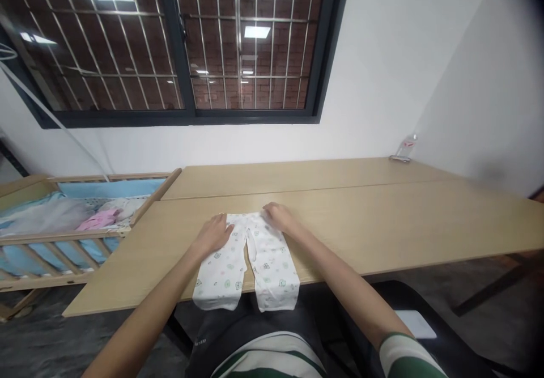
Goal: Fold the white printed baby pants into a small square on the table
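Observation:
A small pair of white baby pants [272, 256] with a pale green and grey print lies spread on the table. Its waist faces the window, and both leg ends hang over the near edge. My left hand [213, 233] grips the left corner of the waist, its thumb on top of the cloth and its other fingers curled at the side. At the opposite corner, my right hand [277, 217] is closed on the waistband, slightly blurred, with its fingertips partly hidden.
The wooden table [361, 219] runs wide to the right. A clear plastic bottle [408, 144] stands by the wall, with a flat dark object [400, 158] beside it. To the left is a wooden crib [63, 236] with bedding. A black chair [408, 298] sits below right.

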Demonstrator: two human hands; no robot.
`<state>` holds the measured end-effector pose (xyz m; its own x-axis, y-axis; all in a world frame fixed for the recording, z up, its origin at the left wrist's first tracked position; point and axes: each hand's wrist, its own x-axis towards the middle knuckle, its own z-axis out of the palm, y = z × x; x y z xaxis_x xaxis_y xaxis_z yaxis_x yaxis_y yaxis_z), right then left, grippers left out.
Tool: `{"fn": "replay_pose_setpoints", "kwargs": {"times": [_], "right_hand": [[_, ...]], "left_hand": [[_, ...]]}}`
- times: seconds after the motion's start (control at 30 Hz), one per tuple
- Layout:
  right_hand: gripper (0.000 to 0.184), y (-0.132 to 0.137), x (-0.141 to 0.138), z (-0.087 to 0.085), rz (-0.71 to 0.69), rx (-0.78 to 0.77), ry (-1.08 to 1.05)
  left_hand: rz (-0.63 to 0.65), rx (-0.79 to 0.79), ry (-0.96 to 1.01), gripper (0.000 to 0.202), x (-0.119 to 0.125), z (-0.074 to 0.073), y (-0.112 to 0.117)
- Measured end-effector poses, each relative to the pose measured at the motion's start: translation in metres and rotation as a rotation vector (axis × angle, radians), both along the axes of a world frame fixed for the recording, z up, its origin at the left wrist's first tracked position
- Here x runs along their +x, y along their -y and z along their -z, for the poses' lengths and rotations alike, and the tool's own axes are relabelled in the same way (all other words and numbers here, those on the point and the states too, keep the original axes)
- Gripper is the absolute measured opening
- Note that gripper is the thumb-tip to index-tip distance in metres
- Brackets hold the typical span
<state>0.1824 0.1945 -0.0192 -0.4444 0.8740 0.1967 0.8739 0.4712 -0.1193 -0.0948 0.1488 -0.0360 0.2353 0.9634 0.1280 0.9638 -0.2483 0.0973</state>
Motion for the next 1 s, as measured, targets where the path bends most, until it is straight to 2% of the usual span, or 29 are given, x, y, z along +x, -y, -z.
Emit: {"fn": "replay_pose_setpoints", "kwargs": {"times": [0.13, 0.27, 0.47, 0.63, 0.7, 0.77, 0.87, 0.93, 1.0], "right_hand": [[0.022, 0.005, -0.002, 0.003, -0.013, -0.066, 0.135], [0.031, -0.008, -0.006, 0.008, 0.024, -0.069, 0.161], [0.046, -0.044, -0.017, 0.012, 0.109, -0.080, 0.157], [0.046, -0.065, -0.024, 0.010, 0.157, -0.119, 0.144], [0.042, -0.071, -0.023, 0.009, 0.169, -0.139, 0.131], [0.038, -0.076, -0.022, 0.010, 0.177, -0.162, 0.110], [0.034, -0.081, -0.020, 0.012, 0.189, -0.185, 0.059], [0.032, -0.086, -0.020, 0.013, 0.201, -0.195, 0.011], [0.031, -0.091, -0.019, 0.013, 0.225, -0.201, -0.053]], "left_hand": [[-0.008, -0.042, -0.020, 0.063, 0.005, 0.020, -0.003], [-0.032, -0.047, -0.039, 0.060, 0.009, 0.021, -0.024], [-0.061, 0.014, -0.051, 0.044, 0.014, 0.005, -0.058], [-0.030, 0.072, -0.057, 0.040, 0.022, -0.022, -0.065], [0.032, 0.089, -0.057, 0.039, 0.034, -0.034, -0.055], [0.129, 0.101, -0.052, 0.033, 0.053, -0.042, -0.031], [0.313, 0.083, -0.037, 0.034, 0.090, -0.044, 0.027], [0.422, 0.039, -0.030, 0.041, 0.114, -0.040, 0.070], [0.520, -0.017, -0.005, 0.052, 0.133, -0.034, 0.103]]}}
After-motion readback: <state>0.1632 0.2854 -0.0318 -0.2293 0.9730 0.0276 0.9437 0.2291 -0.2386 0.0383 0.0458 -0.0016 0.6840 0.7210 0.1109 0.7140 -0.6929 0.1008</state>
